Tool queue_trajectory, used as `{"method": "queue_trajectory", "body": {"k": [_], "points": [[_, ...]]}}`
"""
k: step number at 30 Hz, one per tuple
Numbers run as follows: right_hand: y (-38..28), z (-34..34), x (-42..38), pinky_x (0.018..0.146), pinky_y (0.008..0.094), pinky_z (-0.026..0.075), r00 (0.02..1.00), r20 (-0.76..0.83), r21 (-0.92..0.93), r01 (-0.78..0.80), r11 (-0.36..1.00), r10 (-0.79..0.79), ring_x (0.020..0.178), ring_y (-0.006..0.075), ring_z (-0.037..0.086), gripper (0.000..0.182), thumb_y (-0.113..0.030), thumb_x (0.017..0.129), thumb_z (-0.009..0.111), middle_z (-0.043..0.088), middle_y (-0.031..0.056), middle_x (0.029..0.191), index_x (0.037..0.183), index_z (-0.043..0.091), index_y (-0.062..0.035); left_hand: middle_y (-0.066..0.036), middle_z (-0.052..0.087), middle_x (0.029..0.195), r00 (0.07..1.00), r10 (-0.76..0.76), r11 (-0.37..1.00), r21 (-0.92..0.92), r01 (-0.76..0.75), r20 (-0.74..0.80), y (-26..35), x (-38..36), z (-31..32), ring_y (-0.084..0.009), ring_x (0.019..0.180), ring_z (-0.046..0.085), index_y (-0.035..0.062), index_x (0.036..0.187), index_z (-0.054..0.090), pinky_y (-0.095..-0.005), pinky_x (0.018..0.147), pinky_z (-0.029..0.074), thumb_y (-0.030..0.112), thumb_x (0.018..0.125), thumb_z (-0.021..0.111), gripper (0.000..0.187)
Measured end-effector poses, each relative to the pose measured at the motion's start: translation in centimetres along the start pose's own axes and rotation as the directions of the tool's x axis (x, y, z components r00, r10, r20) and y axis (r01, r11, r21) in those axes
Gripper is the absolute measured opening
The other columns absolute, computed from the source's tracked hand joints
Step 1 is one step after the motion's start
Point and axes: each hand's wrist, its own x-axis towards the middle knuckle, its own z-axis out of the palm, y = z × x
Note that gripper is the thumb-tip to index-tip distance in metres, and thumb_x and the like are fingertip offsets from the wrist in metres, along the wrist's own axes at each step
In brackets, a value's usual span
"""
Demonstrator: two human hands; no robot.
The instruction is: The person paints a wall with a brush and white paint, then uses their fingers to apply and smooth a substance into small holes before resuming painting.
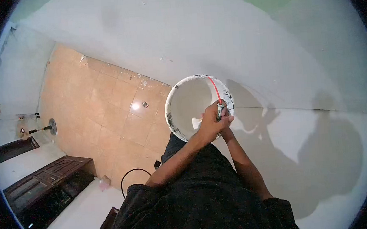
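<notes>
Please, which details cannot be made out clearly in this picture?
Head view:
Right hand: its grip is mostly hidden by the left hand.
White piece: partly covered by the left hand; its kind is unclear.
Small item on the floor: too small to identify.

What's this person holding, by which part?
A thin red rod, by its paint-smeared near end, where left hand and right hand meet; whether both grip, or hold the small white piece, can't be told.
</notes>
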Motion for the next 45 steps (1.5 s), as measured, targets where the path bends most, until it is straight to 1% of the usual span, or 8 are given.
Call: {"method": "queue_trajectory", "body": {"k": [11, 21, 23, 25, 26, 34, 38, 45], "points": [[-3.9, 1.2, 3.1, 0.087, 0.0297, 0.043, 0.976, 0.194, 0.330, -0.162, 0.930, 0.101, 0.096, 0.0228, 0.055, 0.049, -0.037, 0.086, 0.064, 0.058, 0.0118, 0.110, 0.117, 0.055, -0.0010, -0.005, 0.045, 0.100, 0.991, -0.131, 0.989, 0.069, 0.132, -0.031, -0.4, 0.6, 0.5, -0.0149, 0.095, 0.042, 0.0085, 0.094, 0.046, -0.0332, 0.084, 0.037, 0.028, 0.075, 0.069, 0.036], [-0.6, -2.3, 5.3, 0.100, 0.0329, 0.042, 0.864, 0.418, 0.346, -0.438, 0.830, 0.281, 0.112, 0.0190, 0.056, 0.051, -0.018, 0.084, 0.061, 0.059, 0.0071, 0.120, 0.130, 0.046, -0.0028, -0.003, 0.049, 0.087, 0.959, -0.262, 0.924, -0.316, 0.217, -0.108, -3.0, 0.5, 1.6, -0.0106, 0.071, 0.050, 0.0063, 0.100, 0.047, -0.0237, 0.056, 0.042, 0.022, 0.080, 0.064, 0.031], [-10.5, -2.0, 6.3, 0.100, 0.0350, 0.042, 0.757, 0.610, 0.449, -0.573, 0.686, 0.234, 0.112, 0.0230, 0.057, 0.059, -0.013, 0.077, 0.062, 0.060, 0.0096, 0.120, 0.133, 0.046, -0.0024, -0.002, 0.049, 0.083, 0.960, -0.204, 0.954, -0.257, 0.151, -0.194, -4.4, 0.3, 1.8, -0.0104, 0.066, 0.049, 0.0076, 0.112, 0.046, -0.0233, 0.052, 0.041, 0.019, 0.082, 0.063, 0.037], [-11.3, -2.3, 6.6, 0.100, 0.0381, 0.042, 0.874, 0.465, -0.443, 0.091, 0.892, 0.142, 0.113, 0.0299, 0.056, 0.059, -0.014, 0.077, 0.065, 0.060, 0.0157, 0.120, 0.132, 0.047, -0.0024, 0.000, 0.047, 0.079, 0.968, -0.227, 0.905, -0.390, 0.170, -0.104, -3.9, 0.1, 1.8, -0.0093, 0.058, 0.046, 0.0085, 0.115, 0.044, -0.0227, 0.047, 0.038, 0.020, 0.082, 0.063, 0.040], [-5.5, -3.7, 6.2, 0.101, 0.0403, 0.042, 0.848, 0.473, -0.189, 0.362, 0.913, -0.238, 0.115, 0.0346, 0.054, 0.055, -0.014, 0.076, 0.068, 0.058, 0.0190, 0.122, 0.128, 0.051, -0.0029, 0.000, 0.045, 0.076, 0.970, -0.207, 0.895, -0.424, 0.135, -0.130, -4.2, 0.0, 2.0, -0.0085, 0.055, 0.043, 0.0086, 0.112, 0.043, -0.0228, 0.045, 0.035, 0.019, 0.081, 0.063, 0.039], [-8.0, -0.1, 2.1, 0.090, 0.0431, 0.040, 0.951, 0.008, -0.281, 0.299, 0.912, -0.310, 0.102, 0.0336, 0.055, 0.037, -0.018, 0.083, 0.065, 0.057, 0.0173, 0.107, 0.116, 0.056, -0.0039, 0.003, 0.046, 0.075, 0.995, -0.086, 0.932, -0.358, 0.060, -0.058, -3.2, -2.8, -0.1, -0.0060, 0.054, 0.042, 0.0070, 0.109, 0.045, -0.0212, 0.044, 0.032, 0.034, 0.081, 0.072, 0.048], [-7.1, 0.8, 0.3, 0.081, 0.0417, 0.044, 0.999, 0.035, -0.129, 0.033, 0.991, -0.029, 0.093, 0.0276, 0.057, 0.053, -0.047, 0.086, 0.062, 0.059, 0.0131, 0.097, 0.114, 0.057, -0.0024, 0.000, 0.051, 0.083, 0.996, -0.075, 0.991, -0.118, 0.070, -0.042, -4.0, -3.8, -1.4, -0.0082, 0.070, 0.049, 0.0037, 0.112, 0.048, -0.0230, 0.058, 0.041, 0.033, 0.082, 0.069, 0.047], [-9.6, 1.7, -0.6, 0.081, 0.0398, 0.045, 0.993, 0.093, -0.184, 0.084, 0.979, -0.068, 0.093, 0.0255, 0.057, 0.049, -0.043, 0.086, 0.062, 0.059, 0.0122, 0.099, 0.113, 0.057, -0.0026, -0.007, 0.054, 0.091, 0.997, -0.037, 0.986, 0.164, 0.025, 0.068, -2.2, -2.4, -2.4, -0.0178, 0.090, 0.051, 0.0014, 0.104, 0.051, -0.0338, 0.086, 0.042, 0.032, 0.080, 0.067, 0.042]]}}
